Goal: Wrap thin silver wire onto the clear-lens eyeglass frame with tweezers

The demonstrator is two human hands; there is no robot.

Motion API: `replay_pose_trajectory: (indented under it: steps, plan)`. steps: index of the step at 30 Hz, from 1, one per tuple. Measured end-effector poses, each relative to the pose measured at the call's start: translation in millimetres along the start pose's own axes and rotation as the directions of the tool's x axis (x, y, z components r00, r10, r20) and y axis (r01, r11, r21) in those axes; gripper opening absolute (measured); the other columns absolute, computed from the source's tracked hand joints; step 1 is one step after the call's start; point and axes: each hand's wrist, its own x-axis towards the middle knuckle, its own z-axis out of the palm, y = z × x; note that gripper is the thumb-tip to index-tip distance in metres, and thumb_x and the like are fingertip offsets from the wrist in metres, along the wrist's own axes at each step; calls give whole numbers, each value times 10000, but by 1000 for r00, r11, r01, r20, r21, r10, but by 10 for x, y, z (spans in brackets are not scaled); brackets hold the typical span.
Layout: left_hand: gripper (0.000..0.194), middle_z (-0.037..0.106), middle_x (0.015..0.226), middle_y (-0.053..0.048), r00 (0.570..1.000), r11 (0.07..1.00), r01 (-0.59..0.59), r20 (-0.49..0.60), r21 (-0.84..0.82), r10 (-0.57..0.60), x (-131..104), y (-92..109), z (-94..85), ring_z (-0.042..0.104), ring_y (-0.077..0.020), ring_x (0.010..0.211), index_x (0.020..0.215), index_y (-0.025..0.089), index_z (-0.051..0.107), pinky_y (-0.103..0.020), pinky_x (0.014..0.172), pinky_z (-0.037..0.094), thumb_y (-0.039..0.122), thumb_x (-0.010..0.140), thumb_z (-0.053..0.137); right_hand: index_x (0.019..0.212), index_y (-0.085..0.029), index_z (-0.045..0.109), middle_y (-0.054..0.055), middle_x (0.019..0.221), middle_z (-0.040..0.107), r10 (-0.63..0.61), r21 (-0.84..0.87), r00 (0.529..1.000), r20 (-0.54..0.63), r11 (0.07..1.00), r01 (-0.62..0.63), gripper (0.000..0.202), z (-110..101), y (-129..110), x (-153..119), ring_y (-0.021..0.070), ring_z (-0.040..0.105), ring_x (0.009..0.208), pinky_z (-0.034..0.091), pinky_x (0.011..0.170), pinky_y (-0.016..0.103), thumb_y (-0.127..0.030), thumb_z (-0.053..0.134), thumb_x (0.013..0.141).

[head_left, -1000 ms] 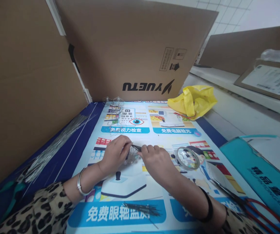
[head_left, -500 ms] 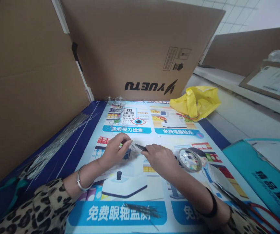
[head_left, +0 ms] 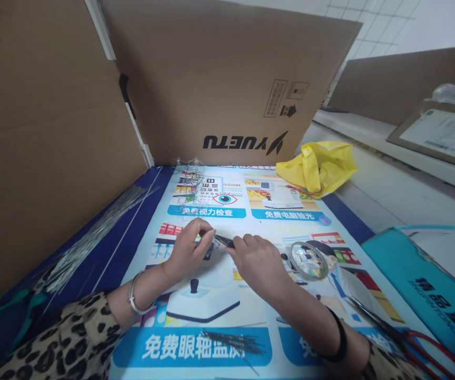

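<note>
My left hand (head_left: 191,247) is closed in a pinch on a thin wire piece (head_left: 216,245), mostly hidden by the fingers. My right hand (head_left: 257,264) is wrapped round dark narrow-jawed pliers (head_left: 224,241); their handles are hidden in the palm. The pliers' tips point left and meet the wire piece at the left fingertips. To the right of my right hand is a round clear dish (head_left: 308,260) with small shiny pieces in it. A bundle of short dark wires (head_left: 233,342) lies nearer to me on the printed poster (head_left: 227,295).
Long silvery wires (head_left: 96,232) and teal-handled cutters (head_left: 21,316) lie at left. Red-handled scissors (head_left: 405,338) and a teal box (head_left: 428,295) are at right. A yellow bag (head_left: 320,166) and wire shapes (head_left: 190,177) sit behind, before a cardboard wall (head_left: 227,79).
The pliers have moved slightly left, and their tips now reach the wire piece at my left fingertips. My left hand has barely moved.
</note>
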Motion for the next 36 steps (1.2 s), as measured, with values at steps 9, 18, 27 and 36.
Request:
replay_pose_trajectory:
  steps: [9,18,27,36]
  plan:
    - [100,517,782,-11,991,985,131,40,-108,-127,-22,-19,5,493,-141,736,817,187,483,-283,690,390,242,885,435,808,-183,561,49,715,605,-22,1,999,-30,1000,22,258,2,18,-22,200,560,667,287,565,287,-393,435,890]
    - [128,498,784,-10,993,985,114,10,-126,-114,-32,-13,17,484,-143,735,829,194,460,-283,690,390,252,908,379,799,-195,560,43,728,615,5,25,999,-43,1000,-3,272,-3,2,-29,191,558,670,274,561,273,-414,427,890]
    - [110,475,808,-19,1000,1000,-8,-5,-18,8,-43,-28,25,463,-149,763,852,199,442,-299,706,392,224,915,355,835,-187,580,53,766,624,22,55,999,24,998,-24,262,-31,-41,-23,182,578,700,302,558,265,-393,429,893]
    - [104,464,789,-5,1000,1000,3,-17,-27,-3,-45,21,44,456,-135,740,833,199,430,-274,689,386,191,913,364,845,-188,587,60,761,628,40,70,997,62,997,-44,254,-75,-55,0,177,592,690,309,546,251,-389,438,888]
